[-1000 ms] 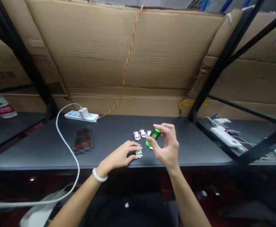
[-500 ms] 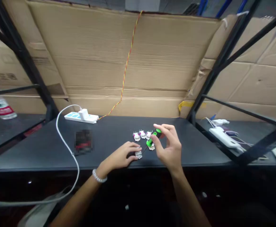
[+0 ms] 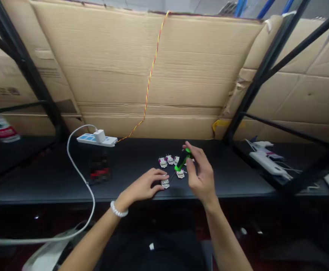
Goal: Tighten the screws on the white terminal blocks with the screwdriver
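My right hand (image 3: 200, 174) is closed round a black and green screwdriver (image 3: 182, 162), which slants down to the left toward a small white part (image 3: 165, 183) on the black table (image 3: 130, 158). My left hand (image 3: 146, 186) rests on the table with its fingertips pinching that white part. Just behind stand a row of similar small white and pink parts (image 3: 168, 160), and one more white part (image 3: 180, 174) lies under the screwdriver.
A white power strip (image 3: 96, 139) with a charger and white cable (image 3: 76, 165) lies at the back left. A blurred dark object (image 3: 99, 169) sits left of my hands. Cardboard (image 3: 153, 75) walls the back. Black frame bars (image 3: 255, 82) stand right, with white devices (image 3: 266, 162) beyond.
My right hand has turned and shifted slightly left with the screwdriver, its fingers closing in more. The left hand has stayed on the white part.
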The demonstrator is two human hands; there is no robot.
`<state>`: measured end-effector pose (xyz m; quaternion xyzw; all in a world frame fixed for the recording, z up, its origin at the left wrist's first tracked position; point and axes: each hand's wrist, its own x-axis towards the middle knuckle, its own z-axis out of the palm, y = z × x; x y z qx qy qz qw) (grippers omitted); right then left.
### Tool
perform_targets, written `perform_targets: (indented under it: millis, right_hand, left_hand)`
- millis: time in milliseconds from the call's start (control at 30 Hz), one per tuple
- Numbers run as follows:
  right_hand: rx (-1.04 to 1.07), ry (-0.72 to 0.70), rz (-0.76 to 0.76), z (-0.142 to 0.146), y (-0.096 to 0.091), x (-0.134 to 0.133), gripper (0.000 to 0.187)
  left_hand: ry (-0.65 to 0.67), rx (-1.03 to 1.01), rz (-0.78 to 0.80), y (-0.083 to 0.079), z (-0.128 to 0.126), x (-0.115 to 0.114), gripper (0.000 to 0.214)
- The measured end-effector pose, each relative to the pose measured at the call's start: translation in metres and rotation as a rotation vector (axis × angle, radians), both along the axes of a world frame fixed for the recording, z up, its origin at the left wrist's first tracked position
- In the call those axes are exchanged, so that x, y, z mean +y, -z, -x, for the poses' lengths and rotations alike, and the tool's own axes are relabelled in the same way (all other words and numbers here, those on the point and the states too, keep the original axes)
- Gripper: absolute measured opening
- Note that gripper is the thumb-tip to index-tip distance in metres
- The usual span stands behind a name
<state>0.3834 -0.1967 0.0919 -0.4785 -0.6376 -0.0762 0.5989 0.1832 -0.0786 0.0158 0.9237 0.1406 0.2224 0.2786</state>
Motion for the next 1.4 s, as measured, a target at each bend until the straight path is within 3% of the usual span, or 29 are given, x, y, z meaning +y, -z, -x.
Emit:
perform_targets:
  millis: [167,333,533,700,900,1067,1267,1400]
  right_hand:
    - [0.011,0.096,-0.065,0.0025,0.0005,0.0011,0.04]
    - [-0.001,-0.001,0.028,0.0019,0.0046,0.0037,0.05]
    - [0.069,0.115,-0.035,0.0056,0.0061,0.0059,0.035]
    - [0.057,-0.03,0.025,0.0059,0.0054,0.0038,0.045]
    - [0.086,0.119,-0.089,0.0062,0.0077,0.0056,0.035]
    - [0.067,-0.024,-0.036,0.0,0.0071,0.0051,0.044]
    - [0.025,0.134,-0.077,0.0027,0.0033,0.0031,0.04]
    - [-0.001,0.003,-0.032,0.0046,0.0027,0.0026,0.05]
  left_hand:
    - [-0.001,0.015,0.001,0.0,-0.0003,0.0001,0.04]
    - [0.006,0.006,0.006,-0.0005,0.0002,0.0002,0.04]
    - [0.0,0.006,0.002,-0.0014,0.0004,-0.0004,0.039]
    - [-0.002,0.0,0.004,-0.0013,0.0002,-0.0009,0.04]
    - [-0.005,0.007,-0.002,-0.001,-0.0003,-0.001,0.038]
    - [0.0,0.001,0.004,-0.0027,0.0003,-0.0018,0.04]
    - [-0.003,0.004,0.001,-0.0018,0.0003,-0.0012,0.039]
    - [-0.002,0.002,0.004,-0.0019,0.0006,-0.0012,0.039]
